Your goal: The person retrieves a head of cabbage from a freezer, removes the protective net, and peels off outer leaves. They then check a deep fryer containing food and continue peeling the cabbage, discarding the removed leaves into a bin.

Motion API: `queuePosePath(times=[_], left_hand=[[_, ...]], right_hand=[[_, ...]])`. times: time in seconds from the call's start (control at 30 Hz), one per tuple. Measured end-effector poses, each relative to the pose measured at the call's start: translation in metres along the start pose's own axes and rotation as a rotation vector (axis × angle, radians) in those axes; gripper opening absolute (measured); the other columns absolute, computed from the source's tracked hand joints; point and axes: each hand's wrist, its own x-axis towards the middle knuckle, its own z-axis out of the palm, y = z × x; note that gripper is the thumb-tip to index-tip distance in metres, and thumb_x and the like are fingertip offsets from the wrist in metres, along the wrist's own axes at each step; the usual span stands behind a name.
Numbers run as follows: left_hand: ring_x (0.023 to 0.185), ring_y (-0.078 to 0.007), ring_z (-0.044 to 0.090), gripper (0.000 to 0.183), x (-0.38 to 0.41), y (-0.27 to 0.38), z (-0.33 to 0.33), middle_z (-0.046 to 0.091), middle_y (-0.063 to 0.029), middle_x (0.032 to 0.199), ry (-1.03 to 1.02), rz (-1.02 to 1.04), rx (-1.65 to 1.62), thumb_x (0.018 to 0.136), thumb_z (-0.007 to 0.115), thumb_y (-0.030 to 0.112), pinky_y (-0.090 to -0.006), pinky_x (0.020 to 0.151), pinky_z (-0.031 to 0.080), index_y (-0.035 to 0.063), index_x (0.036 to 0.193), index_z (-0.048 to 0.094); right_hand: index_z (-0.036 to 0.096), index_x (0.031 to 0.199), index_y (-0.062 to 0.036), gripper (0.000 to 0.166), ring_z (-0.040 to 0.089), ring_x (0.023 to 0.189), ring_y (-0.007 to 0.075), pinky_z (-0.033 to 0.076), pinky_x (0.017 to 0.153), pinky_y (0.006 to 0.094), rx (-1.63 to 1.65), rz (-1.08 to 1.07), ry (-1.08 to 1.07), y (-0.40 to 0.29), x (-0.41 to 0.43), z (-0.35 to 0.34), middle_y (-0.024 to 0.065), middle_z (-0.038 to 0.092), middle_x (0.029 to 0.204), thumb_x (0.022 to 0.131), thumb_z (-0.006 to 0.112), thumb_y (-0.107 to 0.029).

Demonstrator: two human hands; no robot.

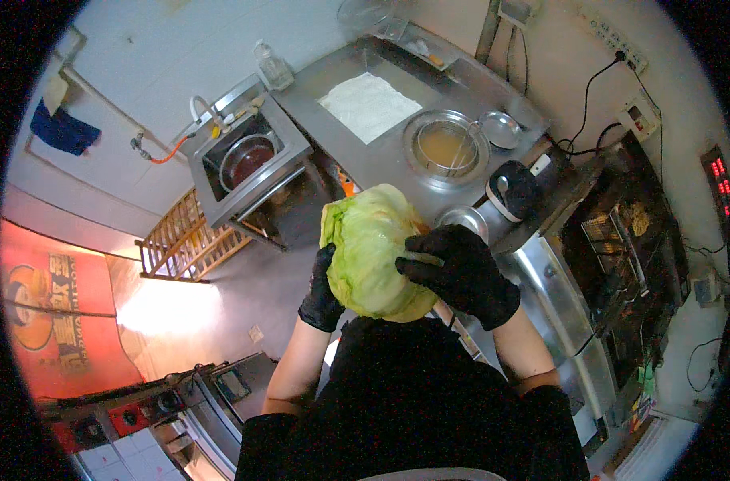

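Observation:
A large head of pale green lettuce [374,252] is held up in front of my chest, above floor level and near the counter's front edge. My left hand [324,291], in a black glove, grips its left side from below, with part of the fingers hidden behind the leaves. Also gloved in black, my right hand [461,270] presses on the right side, its fingers spread over the outer leaves. The lettuce's underside is hidden from view.
A steel counter [365,162] bears a white cloth [369,107], a strainer over a pot of yellowish liquid [446,147] and a small steel bowl [463,221]. To the left stands a sink [292,147] with a basin [247,159]. A dark cooking station [623,264] is at right.

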Motion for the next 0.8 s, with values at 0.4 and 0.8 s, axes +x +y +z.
queuePosePath(times=[0.4, 0.8], left_hand=[[0.117, -0.0283, 0.047, 0.062, 0.000, -0.044, 0.022, 0.046, -0.0136, 0.131, 0.116, -0.016, 0.013, 0.084, 0.056, 0.036, -0.0422, 0.099, 0.039, 0.0087, 0.135, 0.034], [0.116, -0.0273, 0.048, 0.054, 0.056, -0.044, 0.027, 0.047, -0.0136, 0.129, -0.060, -0.166, 0.277, 0.088, 0.050, 0.035, -0.0424, 0.098, 0.040, 0.0085, 0.133, 0.036]], right_hand=[[0.061, 0.081, -0.0109, 0.014, 0.058, 0.083, 0.0244, 0.047, 0.072, 0.0348, 0.209, 0.212, 0.116, 0.020, -0.034, 0.000, 0.0057, 0.060, 0.085, 0.068, 0.062, -0.006], [0.058, 0.082, -0.0029, 0.009, 0.054, 0.072, 0.0191, 0.045, 0.066, 0.0296, 1.102, 0.969, 0.697, 0.003, -0.044, -0.020, 0.0093, 0.057, 0.084, 0.077, 0.054, 0.004]])
